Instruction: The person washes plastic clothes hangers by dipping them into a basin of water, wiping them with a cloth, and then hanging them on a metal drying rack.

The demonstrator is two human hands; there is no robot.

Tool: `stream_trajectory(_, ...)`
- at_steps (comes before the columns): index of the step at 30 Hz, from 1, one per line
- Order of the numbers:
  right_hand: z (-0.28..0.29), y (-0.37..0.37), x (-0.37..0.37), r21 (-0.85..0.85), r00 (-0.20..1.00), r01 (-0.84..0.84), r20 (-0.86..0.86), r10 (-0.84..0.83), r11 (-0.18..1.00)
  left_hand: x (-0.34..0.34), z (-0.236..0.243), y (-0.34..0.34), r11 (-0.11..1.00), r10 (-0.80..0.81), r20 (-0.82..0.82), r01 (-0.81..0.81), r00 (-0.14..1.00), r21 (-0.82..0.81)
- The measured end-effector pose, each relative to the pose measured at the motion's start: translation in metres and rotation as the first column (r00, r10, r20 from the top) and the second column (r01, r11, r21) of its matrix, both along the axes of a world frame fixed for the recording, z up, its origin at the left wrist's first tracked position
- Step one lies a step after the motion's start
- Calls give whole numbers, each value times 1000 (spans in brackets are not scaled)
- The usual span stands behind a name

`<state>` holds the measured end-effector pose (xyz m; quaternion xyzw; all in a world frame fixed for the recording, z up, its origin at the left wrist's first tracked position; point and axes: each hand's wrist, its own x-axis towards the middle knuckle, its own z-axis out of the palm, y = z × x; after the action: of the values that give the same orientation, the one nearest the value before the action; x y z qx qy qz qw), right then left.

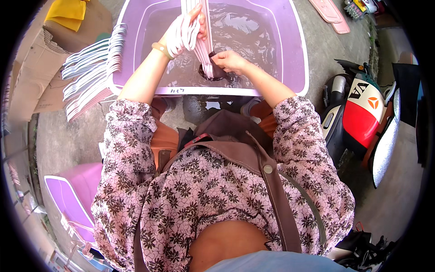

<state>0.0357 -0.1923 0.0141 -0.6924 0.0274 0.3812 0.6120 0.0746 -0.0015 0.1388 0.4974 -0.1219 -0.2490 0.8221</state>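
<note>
a purple tub (292, 50) holds murky water (247, 41) beneath hangers (204, 56) in the left hand (173, 36).

Grey conc. flr (333, 50) w/ purple tub (292, 54), cardbd. (38, 75), pink lid (330, 12).

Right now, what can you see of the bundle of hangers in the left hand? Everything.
The bundle of hangers is white with a pinkish tint, smooth and plastic-looking, packed too tightly to count. The left hand grips it, curved parts bunched by the palm and straight bars running down over the murky water in the purple tub. At its lower end, dark cloth shows on both sides, pinched by the right hand. The top is cut off by the picture's edge.
</note>
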Motion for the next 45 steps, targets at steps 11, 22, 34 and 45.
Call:
stream_trajectory(11,-10,-6,-8,422,797,249,-601,63,872,-29,51,-4,997,-38,188,51,981,-60)
stream_trajectory(22,-14,13,27,-96,792,216,600,-116,972,-35,34,-20,996,-21,-55,16,998,-90)
stream_trajectory(34,100,23,141,174,614,350,699,-366,921,-42,-4,-22,970,-201,-233,159,951,-185)
stream_trajectory(45,170,-24,142,-56,-185,325,975,121,944,-41,-24,-10,935,-266,-292,320,919,155)
